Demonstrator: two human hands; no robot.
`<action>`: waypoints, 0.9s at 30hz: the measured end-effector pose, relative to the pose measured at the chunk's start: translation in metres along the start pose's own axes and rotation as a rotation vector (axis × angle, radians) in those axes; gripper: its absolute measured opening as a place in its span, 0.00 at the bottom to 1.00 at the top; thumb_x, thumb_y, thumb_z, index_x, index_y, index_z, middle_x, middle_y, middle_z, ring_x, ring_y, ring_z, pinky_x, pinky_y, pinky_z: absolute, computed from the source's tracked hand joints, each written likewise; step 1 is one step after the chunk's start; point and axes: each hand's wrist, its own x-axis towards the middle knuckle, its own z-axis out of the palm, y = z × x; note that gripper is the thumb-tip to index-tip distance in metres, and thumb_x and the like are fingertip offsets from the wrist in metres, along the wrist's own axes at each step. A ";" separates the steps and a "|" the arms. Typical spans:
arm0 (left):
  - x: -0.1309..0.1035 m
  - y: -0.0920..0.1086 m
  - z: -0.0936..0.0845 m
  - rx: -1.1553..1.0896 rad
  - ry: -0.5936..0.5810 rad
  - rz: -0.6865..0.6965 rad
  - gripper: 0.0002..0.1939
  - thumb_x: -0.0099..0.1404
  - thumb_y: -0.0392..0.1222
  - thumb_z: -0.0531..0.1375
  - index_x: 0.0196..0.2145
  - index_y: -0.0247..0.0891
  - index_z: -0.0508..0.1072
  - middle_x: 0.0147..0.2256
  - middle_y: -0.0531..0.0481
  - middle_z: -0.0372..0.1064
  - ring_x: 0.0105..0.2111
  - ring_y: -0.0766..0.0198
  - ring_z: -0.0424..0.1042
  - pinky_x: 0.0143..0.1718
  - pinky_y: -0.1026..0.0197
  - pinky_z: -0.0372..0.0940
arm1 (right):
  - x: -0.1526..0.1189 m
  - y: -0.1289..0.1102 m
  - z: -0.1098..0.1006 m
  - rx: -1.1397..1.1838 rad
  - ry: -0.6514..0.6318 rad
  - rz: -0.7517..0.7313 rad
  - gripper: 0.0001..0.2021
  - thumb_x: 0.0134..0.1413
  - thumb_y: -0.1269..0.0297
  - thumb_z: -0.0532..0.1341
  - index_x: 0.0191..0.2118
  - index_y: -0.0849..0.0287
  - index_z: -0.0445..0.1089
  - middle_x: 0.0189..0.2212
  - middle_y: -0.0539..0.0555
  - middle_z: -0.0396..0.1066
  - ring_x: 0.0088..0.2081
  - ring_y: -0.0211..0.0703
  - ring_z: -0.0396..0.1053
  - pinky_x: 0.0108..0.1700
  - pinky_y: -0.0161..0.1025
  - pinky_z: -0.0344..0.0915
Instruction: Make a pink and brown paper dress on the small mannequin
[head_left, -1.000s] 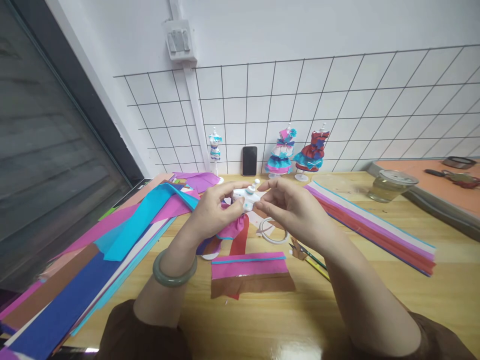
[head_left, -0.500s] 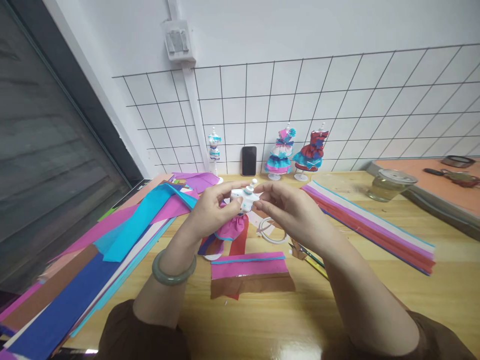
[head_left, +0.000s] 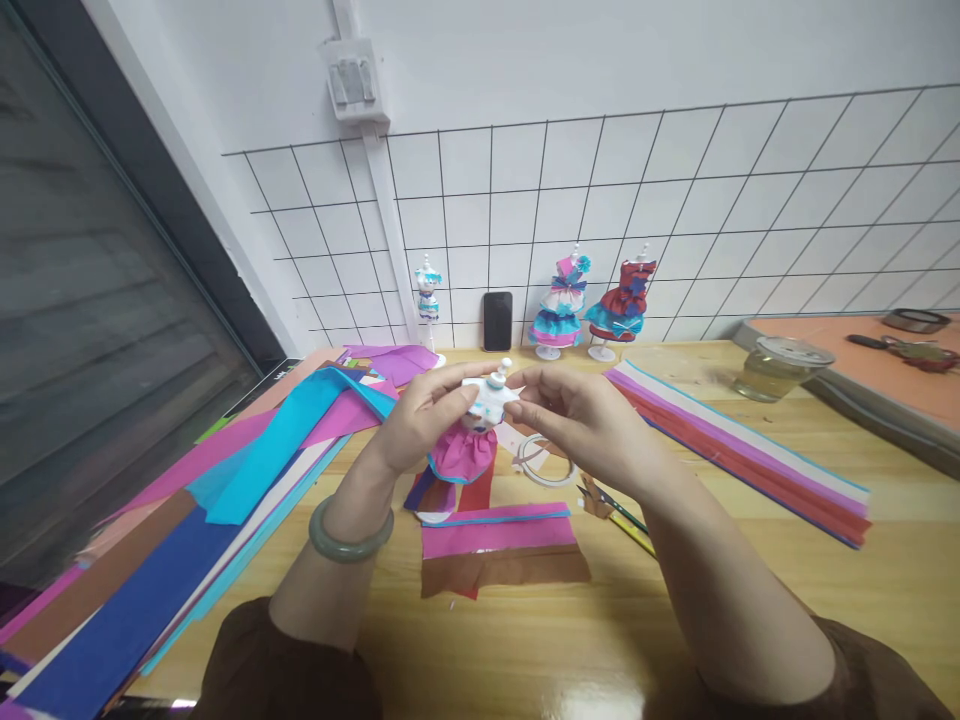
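Between my two hands a small white dress form [head_left: 489, 404] leans to the right, with blue-green marks on its body and a white knob on top. A gathered pink skirt [head_left: 463, 455] with a blue hem hangs below its waist. My left hand [head_left: 427, 412] grips the torso's left side, thumb on its front. My right hand [head_left: 568, 412] pinches at the shoulder on the other side; some of its fingers are hidden behind the form. Under the skirt, a pink strip with a blue stripe [head_left: 499, 528] lies over brown paper [head_left: 502, 572] on the table.
Rolls of tape [head_left: 546, 462] and pencils [head_left: 626, 520] lie near my right wrist. Crepe paper sheets [head_left: 187, 560] spread at left, folded layered strips [head_left: 750, 460] at right. Dressed forms [head_left: 559, 305], a phone [head_left: 497, 322] and a cup [head_left: 780, 368] stand farther back.
My left thumb has shifted up on the torso. The dress form has turned slightly, so more of the pink skirt shows. My right hand is nearly still.
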 end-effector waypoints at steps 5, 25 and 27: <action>0.002 -0.003 0.009 -0.007 0.094 -0.044 0.21 0.54 0.43 0.63 0.46 0.37 0.71 0.34 0.47 0.72 0.32 0.65 0.70 0.30 0.65 0.67 | 0.001 0.000 0.002 0.032 0.016 0.020 0.11 0.53 0.60 0.58 0.41 0.58 0.66 0.31 0.53 0.71 0.29 0.41 0.69 0.25 0.35 0.65; 0.001 0.003 -0.008 -0.087 0.162 -0.099 0.24 0.54 0.43 0.62 0.49 0.34 0.68 0.32 0.47 0.71 0.29 0.65 0.69 0.28 0.63 0.66 | 0.004 -0.002 -0.001 -0.060 -0.046 0.065 0.10 0.53 0.58 0.58 0.30 0.60 0.68 0.23 0.49 0.68 0.22 0.33 0.63 0.22 0.30 0.56; 0.002 0.001 -0.010 -0.035 0.159 -0.082 0.23 0.54 0.43 0.62 0.48 0.34 0.68 0.33 0.47 0.71 0.29 0.65 0.69 0.29 0.63 0.66 | 0.005 -0.001 -0.002 -0.069 -0.066 0.074 0.11 0.53 0.57 0.57 0.30 0.60 0.67 0.22 0.49 0.67 0.21 0.32 0.61 0.22 0.30 0.54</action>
